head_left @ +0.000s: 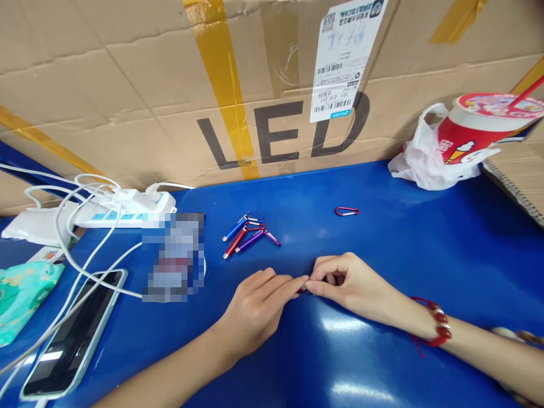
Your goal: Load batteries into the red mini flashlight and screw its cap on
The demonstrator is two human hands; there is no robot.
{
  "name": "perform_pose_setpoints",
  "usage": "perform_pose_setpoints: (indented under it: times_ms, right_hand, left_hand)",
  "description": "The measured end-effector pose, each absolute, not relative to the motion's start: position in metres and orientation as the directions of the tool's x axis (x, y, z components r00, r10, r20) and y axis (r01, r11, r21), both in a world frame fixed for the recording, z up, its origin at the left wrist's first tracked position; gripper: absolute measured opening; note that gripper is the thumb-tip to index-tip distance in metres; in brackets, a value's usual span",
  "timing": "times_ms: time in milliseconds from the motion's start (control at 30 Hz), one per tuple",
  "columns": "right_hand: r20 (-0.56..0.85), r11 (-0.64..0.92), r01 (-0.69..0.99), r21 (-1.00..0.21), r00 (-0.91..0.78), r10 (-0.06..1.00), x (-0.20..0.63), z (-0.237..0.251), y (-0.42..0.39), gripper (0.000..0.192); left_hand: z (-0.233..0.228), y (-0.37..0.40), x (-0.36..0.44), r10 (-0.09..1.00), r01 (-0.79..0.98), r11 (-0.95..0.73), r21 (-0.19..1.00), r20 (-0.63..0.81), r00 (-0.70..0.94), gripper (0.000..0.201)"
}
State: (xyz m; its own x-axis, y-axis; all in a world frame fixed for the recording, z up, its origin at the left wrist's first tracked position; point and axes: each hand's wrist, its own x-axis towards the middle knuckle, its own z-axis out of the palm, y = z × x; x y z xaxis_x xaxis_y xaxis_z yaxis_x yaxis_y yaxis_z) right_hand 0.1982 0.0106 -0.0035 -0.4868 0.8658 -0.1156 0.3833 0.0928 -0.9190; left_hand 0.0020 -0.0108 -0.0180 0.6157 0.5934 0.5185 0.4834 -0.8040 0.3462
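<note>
My left hand and my right hand meet fingertip to fingertip over the blue table. Between them is a small red piece with a shiny metal part, mostly covered by the fingers. Both hands are closed on it in a pinch. Beyond my left hand lie three small keychain flashlights: a blue one, a red one and a purple one, each beside a carabiner clip of like colour. A loose red carabiner clip rests farther back, beyond my right hand.
A large cardboard box walls off the back. At left are a white power strip, tangled white cables, a phone and a blurred-out item. A red drink cup in a plastic bag stands at the back right.
</note>
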Motion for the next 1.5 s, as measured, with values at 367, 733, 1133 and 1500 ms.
perform_pose_setpoints:
  times_ms: [367, 733, 1133, 1500]
  right_hand:
    - [-0.142, 0.116, 0.472, -0.874, -0.476, 0.868, 0.196, -0.005, 0.009, 0.028]
    - [-0.124, 0.113, 0.433, -0.894, -0.483, 0.866, 0.198, -0.005, 0.010, 0.024]
    - [0.166, 0.364, 0.393, -0.844, -0.455, 0.875, 0.198, -0.010, 0.010, 0.019]
    - [0.510, 0.751, 0.390, -0.533, -0.560, 0.653, 0.211, 0.001, 0.016, 0.017]
  left_hand:
    - [-0.015, -0.012, 0.005, 0.680, 0.502, -0.733, 0.459, 0.466, 0.566, 0.019]
    - [-0.015, -0.012, 0.004, 0.683, 0.464, -0.718, 0.520, 0.395, 0.614, 0.023]
    - [-0.013, -0.007, 0.004, 0.774, 0.571, -0.626, 0.531, 0.333, 0.538, 0.022]
    - [0.001, -0.003, 0.011, 0.810, 0.516, -0.543, 0.662, 0.253, 0.529, 0.016]
